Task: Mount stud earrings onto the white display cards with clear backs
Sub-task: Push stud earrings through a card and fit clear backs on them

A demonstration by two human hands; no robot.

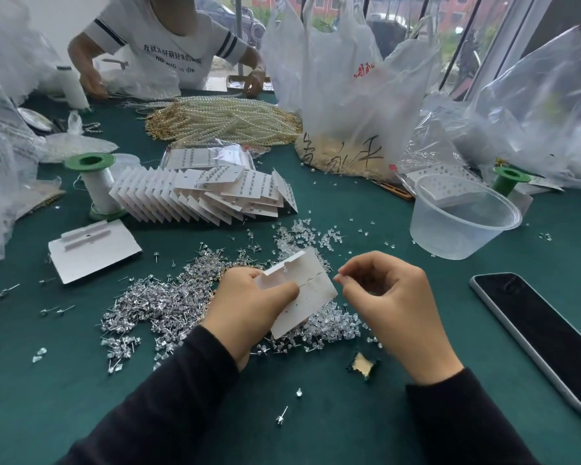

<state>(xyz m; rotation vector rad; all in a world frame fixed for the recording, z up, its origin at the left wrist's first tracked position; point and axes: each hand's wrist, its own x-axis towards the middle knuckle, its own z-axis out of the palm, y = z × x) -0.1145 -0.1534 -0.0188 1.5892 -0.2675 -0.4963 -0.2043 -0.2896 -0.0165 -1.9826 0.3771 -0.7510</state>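
Observation:
My left hand (245, 307) grips a white display card (307, 290), thumb across its face, holding it tilted above the table. My right hand (388, 303) sits just right of the card with fingers curled, pinching something tiny at its fingertips beside the card's right edge; what it is cannot be made out. Under the card lies a heap of silver stud earrings (161, 303), and a scatter of clear backs (332, 327) spreads to the right. A fanned row of filled cards (208, 196) lies further back.
A blank card stack (94, 253) lies at left, a black phone (544, 337) at right, a clear plastic tub (463, 226) behind it. Green-capped spools (96, 182), pearl strands (225, 119) and plastic bags ring the green table. A person in a white shirt (168, 45) works opposite.

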